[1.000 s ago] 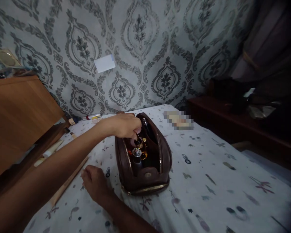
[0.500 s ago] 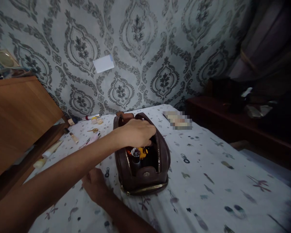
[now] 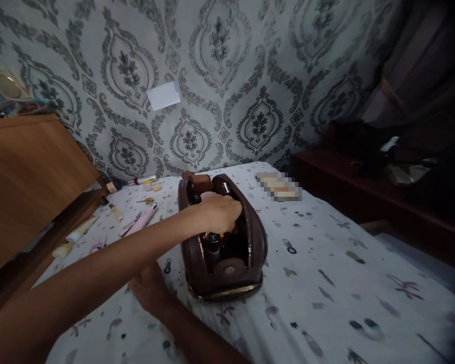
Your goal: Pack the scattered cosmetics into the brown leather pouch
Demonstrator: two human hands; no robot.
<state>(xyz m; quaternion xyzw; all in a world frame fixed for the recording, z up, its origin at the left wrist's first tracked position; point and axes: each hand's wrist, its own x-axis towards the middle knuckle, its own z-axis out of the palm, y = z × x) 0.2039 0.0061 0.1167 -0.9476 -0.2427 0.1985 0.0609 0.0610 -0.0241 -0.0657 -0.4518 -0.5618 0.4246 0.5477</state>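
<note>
The left hand (image 3: 218,215) is sinking deeper into the open pouch (image 3: 227,275) among bottles (image 3: 212,245), fingers curled on something I cannot tell, while the half-hidden right hand (image 3: 147,288) is resting beside it.

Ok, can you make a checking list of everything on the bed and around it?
Surface: white printed sheet, lying flat.
Job's things: brown zip pouch standing open; small bottles upright inside.
Clutter: pink tube, cream tube and other little cosmetics left of the pouch; blurred flat item behind it.
Hands: left hand has its fingers in the pouch's opening, grip hidden; right hand low by the sheet beside the pouch, partly hidden.
Cables: nothing seen.
Surroundings: patterned wallpaper, wooden cabinet left, dark shelf right.
</note>
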